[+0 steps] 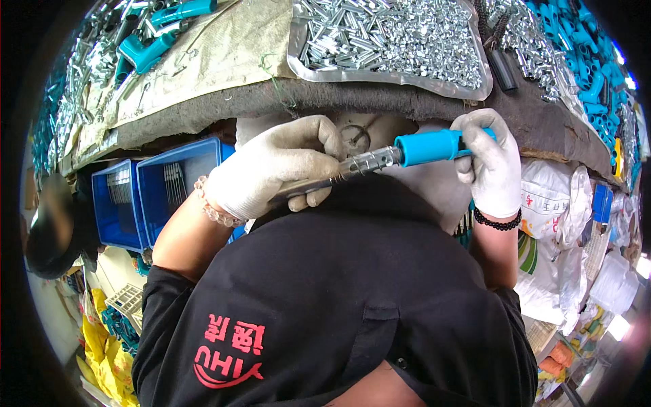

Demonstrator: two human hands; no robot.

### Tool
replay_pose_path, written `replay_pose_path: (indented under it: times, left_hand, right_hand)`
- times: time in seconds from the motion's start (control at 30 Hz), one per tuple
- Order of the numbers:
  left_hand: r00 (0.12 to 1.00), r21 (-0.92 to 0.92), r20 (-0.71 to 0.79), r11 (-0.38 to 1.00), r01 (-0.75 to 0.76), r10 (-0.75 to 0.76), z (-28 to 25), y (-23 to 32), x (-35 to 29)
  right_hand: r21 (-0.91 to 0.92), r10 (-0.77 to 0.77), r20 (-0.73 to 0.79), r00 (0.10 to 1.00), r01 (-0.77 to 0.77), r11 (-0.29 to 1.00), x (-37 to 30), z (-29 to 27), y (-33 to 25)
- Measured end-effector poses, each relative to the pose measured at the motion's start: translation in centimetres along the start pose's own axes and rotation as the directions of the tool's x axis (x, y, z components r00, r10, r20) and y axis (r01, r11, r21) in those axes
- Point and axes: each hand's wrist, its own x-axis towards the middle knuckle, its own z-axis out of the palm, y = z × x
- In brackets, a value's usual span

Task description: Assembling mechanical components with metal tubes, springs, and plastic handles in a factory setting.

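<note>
My left hand (274, 163), in a white work glove, is closed round a dark metal rod (293, 192). Past its fingers the rod shows a shiny, slotted metal end (369, 163). That end meets a teal plastic sleeve (428, 148), a cylinder lying nearly level; how far one goes into the other is hidden. Gloved in white too, my right hand (489, 166) pinches the far end of the sleeve between thumb and fingers. Both hands hold the joined parts just below the bench edge, in front of my black shirt.
On the bench ahead stands a tray (380, 76) of small metal pins and nuts. Teal plastic housings (146, 51) lie at the far left, more teal parts (590, 88) at the far right. Blue bins (142, 217) sit low at left. White plastic bags (553, 271) hang at right.
</note>
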Motion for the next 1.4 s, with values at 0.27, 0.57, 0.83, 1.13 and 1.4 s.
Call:
replay_pose_path:
  times: [0.27, 0.57, 0.83, 1.13, 1.4]
  left_hand:
    - [0.996, 0.068, 0.039, 0.995, 0.077, -0.08, 0.3, 1.1, 0.7]
    - [0.989, 0.314, -0.142, 0.949, 0.02, 0.026, 0.7, 0.9, 1.2]
    - [0.98, -0.127, 0.189, 0.991, -0.042, 0.065, -0.7, -0.2, 0.2]
    - [0.99, -0.266, 0.102, 0.962, -0.063, 0.093, -1.2, -1.7, -0.4]
    - [0.988, -0.303, 0.104, 0.95, -0.08, 0.117, -2.1, -2.6, -0.4]
  right_hand:
    - [-0.031, -0.277, 0.331, 0.902, 0.304, 0.952, -0.4, 2.9, 2.1]
    - [0.107, -0.249, 0.36, 0.899, 0.225, 0.969, -0.2, 5.4, 2.9]
    - [-0.524, -0.417, 0.608, 0.676, 0.735, 0.43, 4.1, 8.2, -2.3]
    - [-0.828, -0.592, 0.435, 0.678, 0.56, 0.034, 13.0, 8.9, -3.2]
    - [-0.559, -0.543, 0.414, 0.731, 0.675, 0.481, 6.5, 9.8, -5.2]
